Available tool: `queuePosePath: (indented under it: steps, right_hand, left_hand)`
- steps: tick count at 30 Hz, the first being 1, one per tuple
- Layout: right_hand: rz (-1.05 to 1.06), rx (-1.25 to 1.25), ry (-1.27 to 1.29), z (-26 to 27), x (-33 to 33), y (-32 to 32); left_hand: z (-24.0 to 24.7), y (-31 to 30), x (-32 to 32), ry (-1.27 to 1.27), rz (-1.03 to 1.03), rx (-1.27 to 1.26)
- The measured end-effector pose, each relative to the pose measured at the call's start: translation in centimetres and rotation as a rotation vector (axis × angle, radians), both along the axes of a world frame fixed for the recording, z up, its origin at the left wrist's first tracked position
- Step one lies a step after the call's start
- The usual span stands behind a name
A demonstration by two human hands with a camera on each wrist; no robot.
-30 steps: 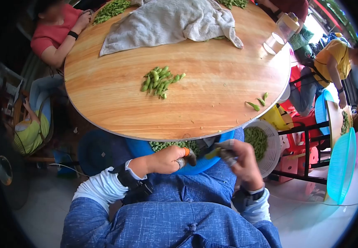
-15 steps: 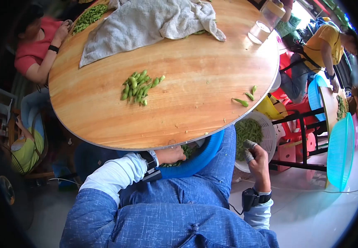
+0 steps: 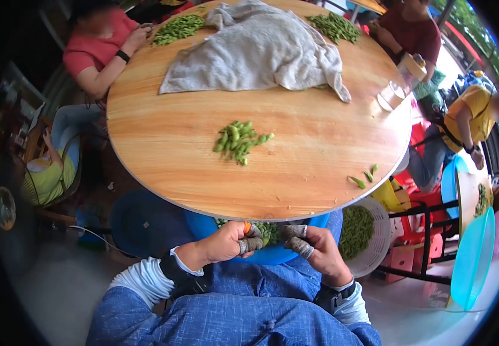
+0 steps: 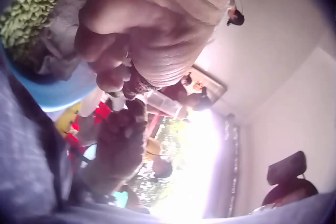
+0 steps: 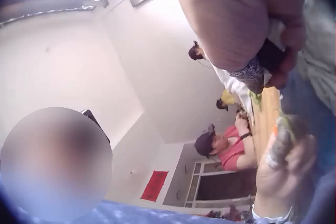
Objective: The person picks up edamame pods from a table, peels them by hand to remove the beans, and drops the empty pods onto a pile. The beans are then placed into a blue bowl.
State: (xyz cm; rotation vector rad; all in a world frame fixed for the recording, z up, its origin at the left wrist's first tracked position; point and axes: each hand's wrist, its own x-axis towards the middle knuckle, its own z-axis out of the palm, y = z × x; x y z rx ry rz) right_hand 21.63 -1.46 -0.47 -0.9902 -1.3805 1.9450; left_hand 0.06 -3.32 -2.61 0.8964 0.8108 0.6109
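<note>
Both hands are close together over the near rim of a blue tub (image 3: pixel 203 225) that holds shelled green beans (image 4: pixel 31 14). My left hand (image 3: pixel 223 243) has its fingers curled round a green bean pod (image 5: pixel 298 127), which shows beside the wrapped thumb in the right wrist view. My right hand (image 3: pixel 324 256) pinches with thumb and forefinger, both in grey wraps; a bit of green pod (image 5: pixel 255 99) shows at the thumb tip. An orange band is on the left thumb. A small pile of pods (image 3: pixel 238 141) lies on the round wooden table (image 3: pixel 174 150).
The table edge overhangs the tub. At my right stands a white basket (image 3: pixel 383 233) of pods. Loose pods (image 3: pixel 358 182) lie near the table's right edge. Further back are a grey cloth (image 3: pixel 255 55), a clear jar (image 3: pixel 393 95) and other people seated around.
Half a second ago the left hand was down at the tub and the right over the white basket. Now the two have come together at the tub's near rim. The head view has shifted.
</note>
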Motion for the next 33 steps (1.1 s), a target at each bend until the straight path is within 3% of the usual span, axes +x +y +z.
queuePosePath:
  steps: [4,10,17,22,31,33]
  right_hand:
    - [0.094,-0.1,0.163,1.8,-2.2,0.7]
    - [0.042,-0.13,0.125,1.3,-3.3,1.0]
    - [0.022,-0.128,0.119,1.6,-3.4,0.9]
    - [0.004,-0.122,0.1,1.7,-3.7,1.0]
    - [-0.042,-0.133,0.142,2.0,-4.0,1.1]
    - [-0.096,-0.133,0.135,0.9,-4.1,1.1]
  left_hand:
    - [2.6,0.4,-0.4,-0.023,0.117,0.027]
    - [2.6,0.9,-0.9,-0.089,0.096,0.076]
    - [3.6,1.1,-0.6,-0.048,0.095,0.149]
    - [1.5,1.2,-0.9,0.063,0.037,0.274]
    - [1.6,1.4,-0.9,-0.064,0.016,0.151]
    - [1.8,1.3,-0.8,0.072,0.073,0.326]
